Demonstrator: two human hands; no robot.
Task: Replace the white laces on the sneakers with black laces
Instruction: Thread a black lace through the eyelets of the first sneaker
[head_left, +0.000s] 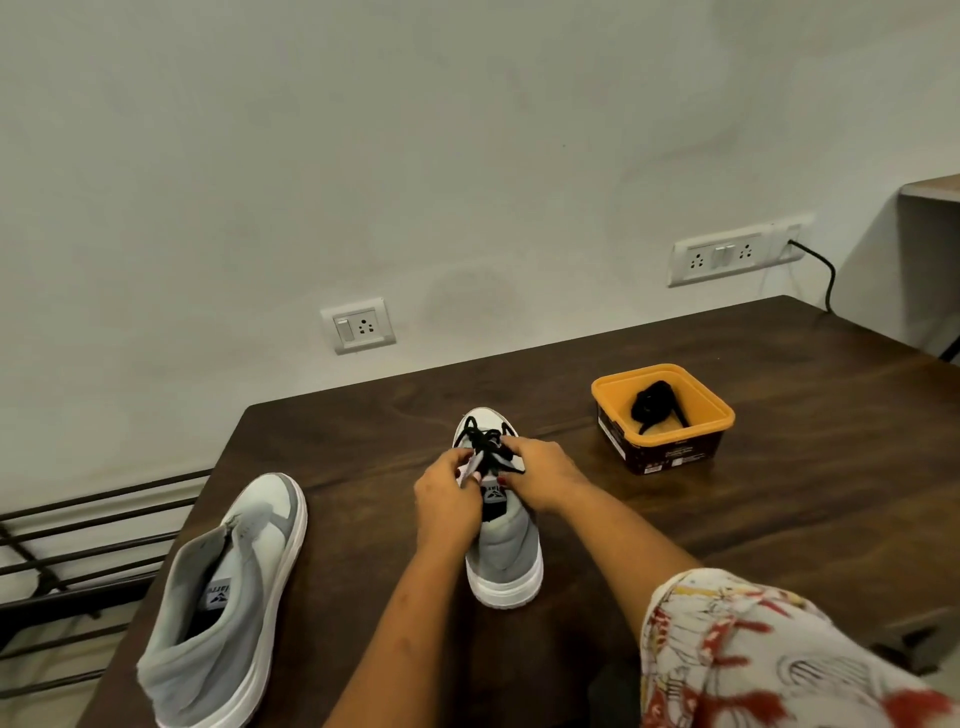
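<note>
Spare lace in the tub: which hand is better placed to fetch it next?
Right, likely. The tub holding the spare lace sits right of the sneaker, on the right hand's side; the left hand would have to cross over both.

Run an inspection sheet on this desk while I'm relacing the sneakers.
Surface: dark wooden table, nothing spilled.
Job's things: middle sneaker upright, black lace partly threaded; left sneaker tilted, no lace visible; spare black lace inside orange tub; no white laces seen.
Clutter: nothing seen.
Grippers: left hand grips the middle sneaker's upper; right hand pinches the black lace.
Cables: black cable runs from the wall socket strip down behind the table.
Surroundings: single wall socket; metal rack on the left.
</note>
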